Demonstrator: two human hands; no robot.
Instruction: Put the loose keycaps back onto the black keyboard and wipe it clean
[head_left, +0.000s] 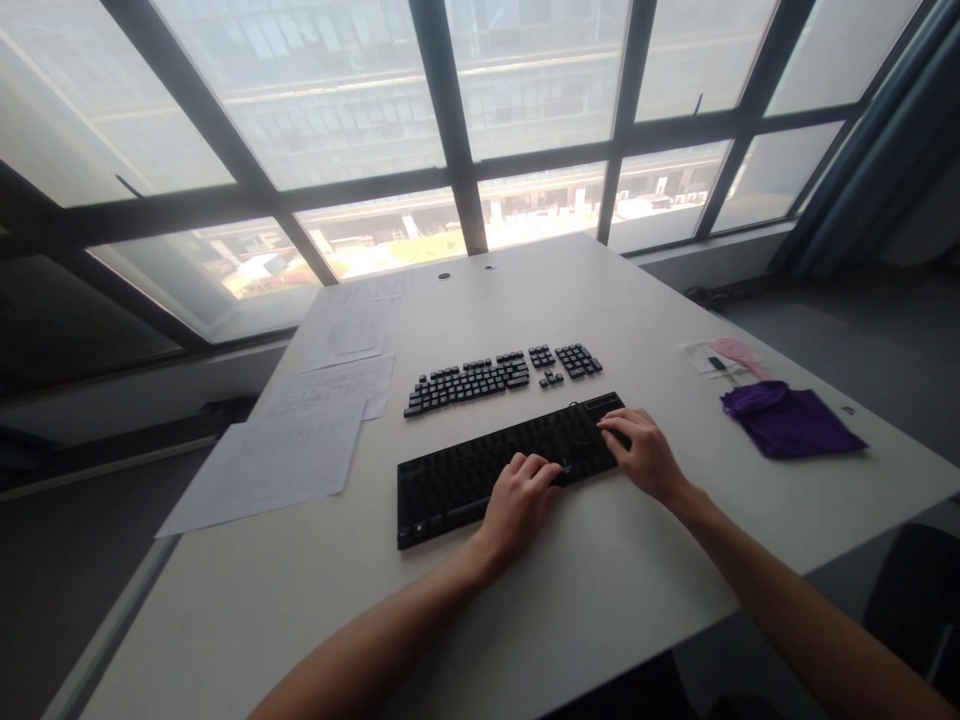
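A black keyboard lies slantwise on the white table, its key field dark and seemingly without keycaps. My left hand rests on its front edge, right of the middle, fingers bent and pressed together against it. At the keyboard's right end is my right hand, closed in a pinch above the number-pad area. Whatever sits between those fingertips is hidden. Just behind the keyboard, black keycaps are laid out in keyboard order, with the number-pad keycaps in a separate block on the right.
To the right lie a purple cloth bag, a pink object, a small dark-handled tool and a clear plastic bag. Paper sheets cover the left edge. Large windows stand behind the table, beside a blue curtain.
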